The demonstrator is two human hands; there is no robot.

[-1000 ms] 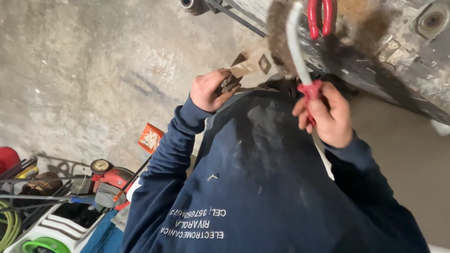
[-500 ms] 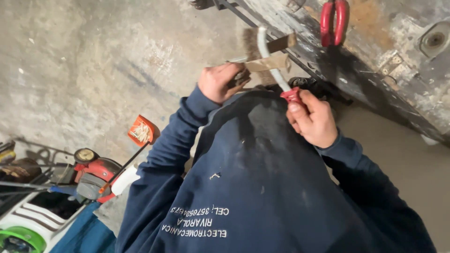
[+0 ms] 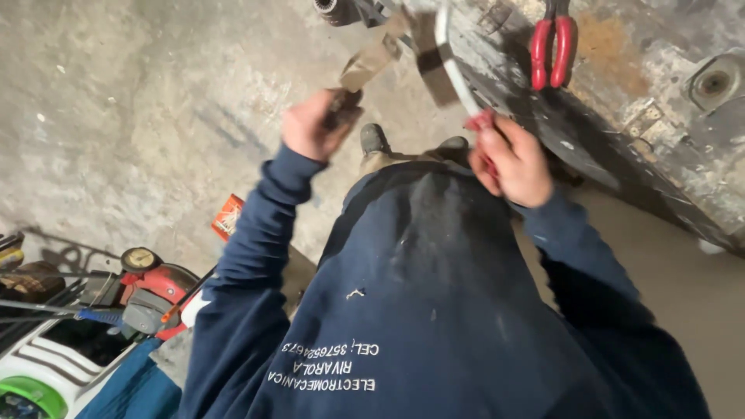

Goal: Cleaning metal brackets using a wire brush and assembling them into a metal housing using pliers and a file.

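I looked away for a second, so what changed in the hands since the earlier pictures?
The left hand swung out to the left, away from the right hand, drawing the tan strip up and taut. Both grips stayed: left on the strip, right on the white tube. The red pliers still lie on the bench.

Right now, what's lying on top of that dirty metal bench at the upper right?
Red-handled pliers lie on the grimy bench, beside a round fitting. The white cable from the right hand arcs over its edge. The bench's far end is out of frame.

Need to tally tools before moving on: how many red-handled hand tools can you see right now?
2. Red-handled pliers lie on the dirty workbench at top right; the right hand grips another red-handled tool. More may be hidden.
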